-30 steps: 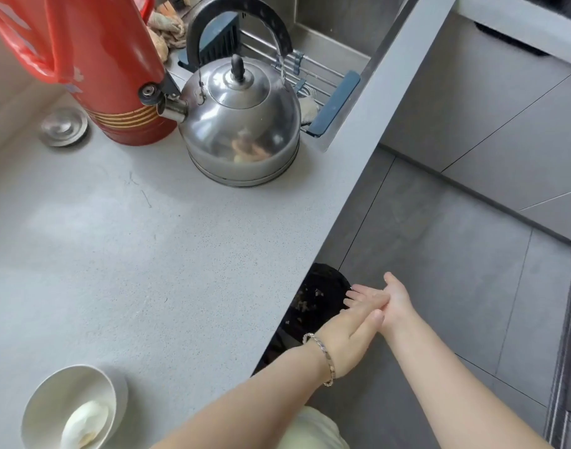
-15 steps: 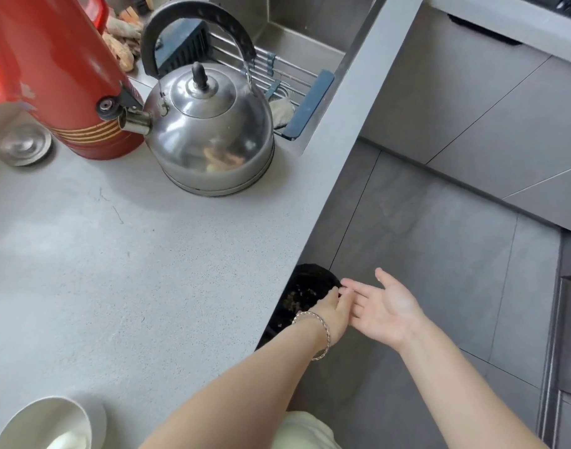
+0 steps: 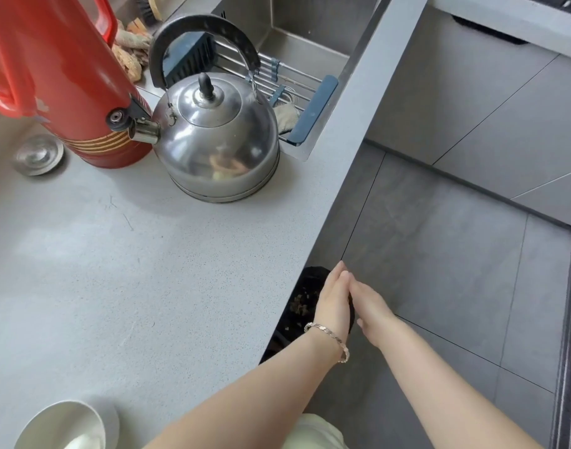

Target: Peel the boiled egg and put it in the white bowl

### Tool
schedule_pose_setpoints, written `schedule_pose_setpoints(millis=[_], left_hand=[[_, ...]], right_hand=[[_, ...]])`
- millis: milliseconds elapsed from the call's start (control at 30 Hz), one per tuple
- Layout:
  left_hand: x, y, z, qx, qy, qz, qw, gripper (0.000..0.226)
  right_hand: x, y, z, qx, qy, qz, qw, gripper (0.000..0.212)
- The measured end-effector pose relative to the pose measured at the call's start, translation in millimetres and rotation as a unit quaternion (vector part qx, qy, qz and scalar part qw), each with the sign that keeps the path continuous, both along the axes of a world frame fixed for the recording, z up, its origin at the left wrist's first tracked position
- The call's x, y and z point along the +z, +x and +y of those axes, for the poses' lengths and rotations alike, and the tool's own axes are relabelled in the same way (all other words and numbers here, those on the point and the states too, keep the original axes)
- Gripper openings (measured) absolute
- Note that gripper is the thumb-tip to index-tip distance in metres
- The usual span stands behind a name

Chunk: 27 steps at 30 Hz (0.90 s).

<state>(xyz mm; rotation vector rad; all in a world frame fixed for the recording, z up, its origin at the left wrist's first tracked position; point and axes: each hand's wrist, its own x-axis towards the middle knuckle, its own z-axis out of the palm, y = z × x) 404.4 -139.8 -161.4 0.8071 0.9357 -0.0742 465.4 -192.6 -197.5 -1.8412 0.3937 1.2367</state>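
The white bowl [image 3: 56, 422] sits on the grey counter at the bottom left, partly cut off by the frame edge. The peeled white egg [image 3: 80, 443] lies inside it, only its top showing. My left hand [image 3: 334, 303], with a bracelet on the wrist, and my right hand [image 3: 371, 306] are held out past the counter edge, above a black bin [image 3: 298, 306] on the floor. Their fingers are straight and the two hands touch flat against each other. Neither hand holds anything.
A steel kettle [image 3: 219, 140] and a red thermos [image 3: 60, 79] stand at the back of the counter [image 3: 148, 270]. A metal sink strainer [image 3: 38, 154] lies at the left. A sink with a wire rack [image 3: 297, 85] is behind the kettle. Grey floor tiles lie to the right.
The hands were pressed together, slid apart with the right palm up, and now meet again flat over the bin. The view shifted, so the bowl sits lower in the frame.
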Motion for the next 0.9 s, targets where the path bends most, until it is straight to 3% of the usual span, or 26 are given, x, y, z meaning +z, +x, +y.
schedule_pose_setpoints(millis=[133,267,300,400,467,533,600,667,733,800,900], left_hand=[[3,6,16,0.024,-0.156,0.025,0.987,0.042],[22,10,29,0.048,-0.185,0.034,0.981,0.056],[25,9,32,0.041,-0.179,0.052,0.982,0.056],[22,7,39,0.028,-0.210,0.115,0.971,0.058],[29,8,43,0.023,-0.249,0.091,0.964,0.058],[42,7,50,-0.021,-0.182,0.053,0.982,0.048],[54,8,61,-0.047,-0.110,0.031,0.992,0.036],[63,3,73,-0.092,-0.003,0.060,0.994,0.023],[66,-5,87,-0.143,0.142,0.121,0.972,0.016],[70,-14,98,-0.190,0.227,0.144,0.945,0.022],[78,-32,107,-0.271,0.271,0.150,0.912,0.042]], right_hand=[[10,-15,-2,0.075,0.059,-0.126,0.987,0.043],[-4,-17,-26,0.164,-0.079,-0.179,0.967,0.045],[-2,-19,-27,0.163,-0.074,-0.192,0.965,0.046],[17,-28,-10,0.147,0.068,-0.220,0.962,0.042],[9,-29,-8,0.191,0.072,-0.176,0.963,0.041],[0,-23,-13,0.319,-0.045,-0.138,0.937,0.036],[4,-14,-13,0.362,-0.148,-0.172,0.904,0.034],[22,-9,-4,0.329,-0.163,-0.220,0.904,0.038],[36,-4,9,0.328,-0.171,-0.237,0.898,0.037],[52,1,20,0.384,-0.178,-0.208,0.882,0.017],[78,10,36,0.497,-0.184,-0.174,0.830,0.060]])
